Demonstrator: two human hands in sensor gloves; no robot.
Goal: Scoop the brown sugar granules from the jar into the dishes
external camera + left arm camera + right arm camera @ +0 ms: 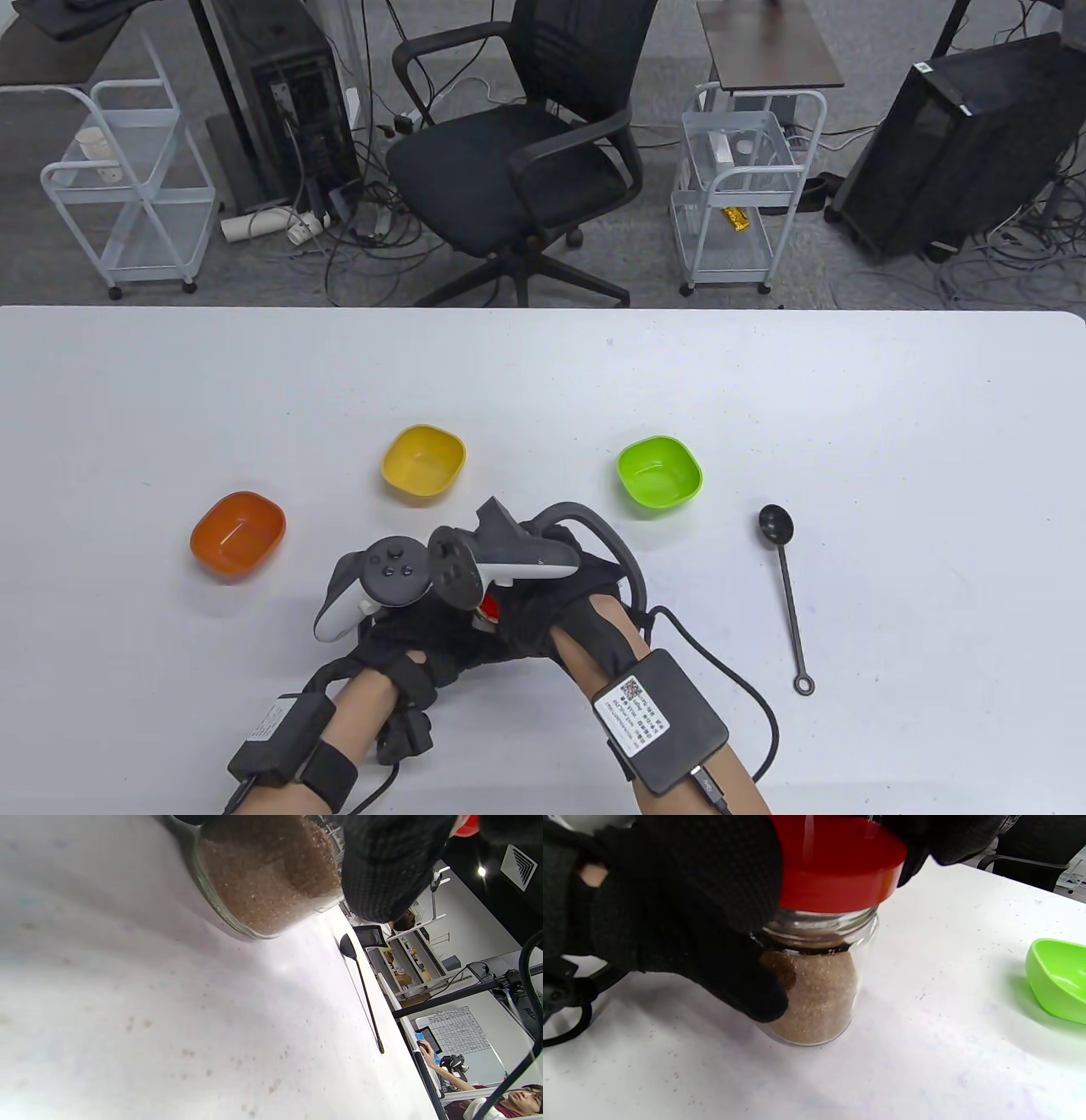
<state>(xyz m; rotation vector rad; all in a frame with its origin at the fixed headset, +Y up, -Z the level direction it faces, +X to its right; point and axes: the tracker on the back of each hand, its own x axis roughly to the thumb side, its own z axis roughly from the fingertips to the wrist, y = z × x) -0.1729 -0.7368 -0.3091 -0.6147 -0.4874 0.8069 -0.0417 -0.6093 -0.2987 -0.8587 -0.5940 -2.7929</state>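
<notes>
A glass jar (818, 1001) of brown sugar stands on the white table (891, 407), mostly hidden under both hands in the table view. My left hand (407, 632) grips the jar's body; the jar also shows in the left wrist view (263, 874). My right hand (551, 611) grips the red lid (835, 870) sitting on the jar's mouth. A black long-handled spoon (785, 586) lies to the right, apart from both hands. Orange (237, 535), yellow (424, 463) and green (660, 474) dishes stand beyond the hands, holding nothing.
The table's far edge (543, 311) runs behind the dishes; beyond it are an office chair (517, 153) and wire carts. Glove cables (730, 679) trail near the right wrist. Small specks dot the tabletop.
</notes>
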